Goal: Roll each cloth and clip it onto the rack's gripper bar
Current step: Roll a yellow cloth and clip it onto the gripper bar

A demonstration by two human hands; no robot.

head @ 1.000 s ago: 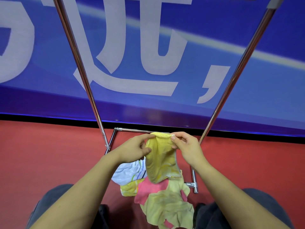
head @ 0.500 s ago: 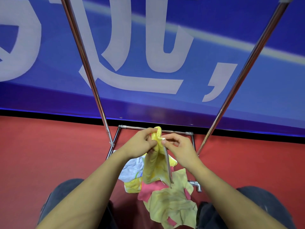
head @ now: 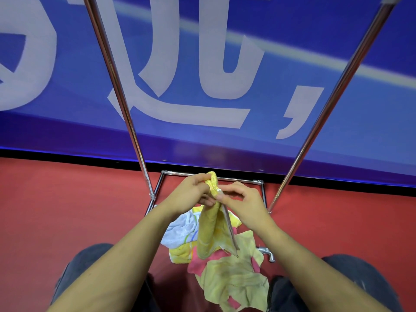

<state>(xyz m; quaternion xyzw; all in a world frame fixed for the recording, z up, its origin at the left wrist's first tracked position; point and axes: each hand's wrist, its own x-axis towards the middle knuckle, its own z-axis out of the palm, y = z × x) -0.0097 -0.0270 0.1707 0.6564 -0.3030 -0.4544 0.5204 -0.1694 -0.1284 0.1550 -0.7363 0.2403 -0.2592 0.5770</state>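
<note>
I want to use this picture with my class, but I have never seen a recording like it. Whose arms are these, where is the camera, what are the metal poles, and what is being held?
There is no machine here: a person works with bare hands. The camera sits on the person's head and looks forward and down, so you see their own arms and knees.

The left hand and right hand together pinch the top of a yellow cloth, which hangs down gathered into a narrow roll.

Below it, on the red floor, lies a pile of cloths: pale yellow, pink, and one white and blue.

The shiny poles belong to a metal rack whose base frame rests on the floor. Behind stands a blue banner with large pale lettering. The bar with clips is not in view.
</note>
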